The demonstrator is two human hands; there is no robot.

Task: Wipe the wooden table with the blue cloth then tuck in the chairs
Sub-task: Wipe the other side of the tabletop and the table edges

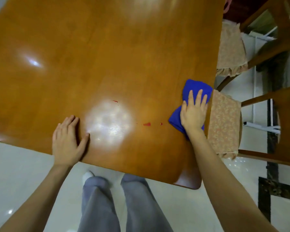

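Pressing cloth (195, 86) w/ R hand (193, 113), fingers straight, at right edge of table (107, 47), prob. to start a sweep | cloth was blue, bunched | red spots (146, 124) lay just left, unwiped | L hand (69, 139) flat, open, likely bracing | chairs (224, 124) stood untucked

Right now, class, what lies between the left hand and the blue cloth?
Red spots on the wooden table, nearer the blue cloth; shown in the head view.
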